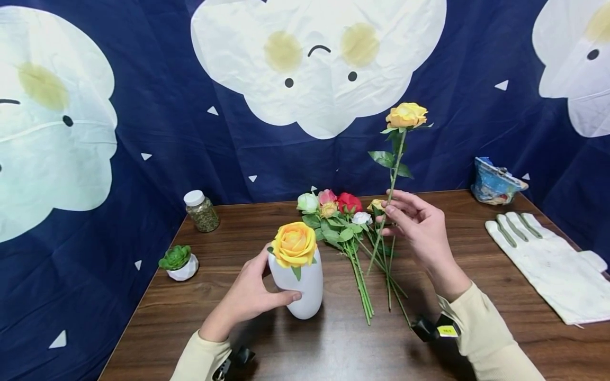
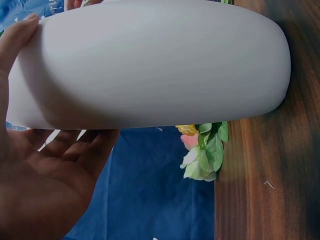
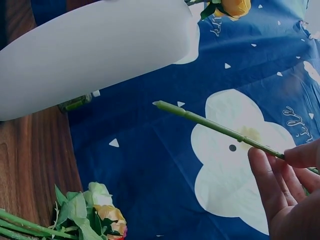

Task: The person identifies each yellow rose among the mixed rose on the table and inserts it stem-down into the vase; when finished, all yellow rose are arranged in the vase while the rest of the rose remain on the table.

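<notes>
A long-stemmed yellow rose (image 1: 406,115) rises at a slight tilt over the bench (image 1: 352,352), its stem pinched between the thumb and nearly closed fingers (image 3: 265,172) of a person's right hand (image 1: 423,228), bloom well above them. The left hand (image 1: 252,296), curved wide, grips a white vase (image 1: 302,296) topped by a second rose (image 1: 294,244), near mixed flowers (image 1: 340,225).

Hands (image 1: 254,291) (image 1: 421,226) hold a white vase (image 1: 307,286) and yellow rose (image 1: 406,115).
</notes>
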Demonstrator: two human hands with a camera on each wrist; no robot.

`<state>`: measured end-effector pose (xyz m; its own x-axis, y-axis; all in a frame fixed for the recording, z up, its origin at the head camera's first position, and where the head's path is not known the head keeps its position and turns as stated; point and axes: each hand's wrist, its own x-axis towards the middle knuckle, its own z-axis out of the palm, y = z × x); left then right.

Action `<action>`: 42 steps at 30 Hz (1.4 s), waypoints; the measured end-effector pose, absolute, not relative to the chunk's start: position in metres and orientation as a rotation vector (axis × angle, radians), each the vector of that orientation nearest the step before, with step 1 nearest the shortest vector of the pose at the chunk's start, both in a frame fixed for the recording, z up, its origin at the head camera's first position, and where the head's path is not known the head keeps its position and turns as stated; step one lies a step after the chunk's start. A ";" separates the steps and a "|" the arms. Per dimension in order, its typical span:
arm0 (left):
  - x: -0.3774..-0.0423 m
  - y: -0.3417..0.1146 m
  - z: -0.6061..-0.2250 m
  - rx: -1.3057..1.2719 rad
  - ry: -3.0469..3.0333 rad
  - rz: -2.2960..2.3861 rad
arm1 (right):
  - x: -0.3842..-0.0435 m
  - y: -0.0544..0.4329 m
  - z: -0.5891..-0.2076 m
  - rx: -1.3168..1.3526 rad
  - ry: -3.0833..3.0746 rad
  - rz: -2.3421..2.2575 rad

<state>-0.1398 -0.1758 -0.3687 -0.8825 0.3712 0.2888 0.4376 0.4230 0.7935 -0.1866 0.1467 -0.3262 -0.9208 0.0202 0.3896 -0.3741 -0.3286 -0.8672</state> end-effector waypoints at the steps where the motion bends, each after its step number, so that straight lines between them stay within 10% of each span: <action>1: -0.140 -0.175 -0.369 -0.739 -2.587 -1.482 | -0.186 0.147 -0.326 0.455 -1.646 2.331; 42: -0.142 -0.178 -0.374 -0.765 -2.557 -1.518 | -0.195 0.076 -0.259 0.666 -1.556 2.274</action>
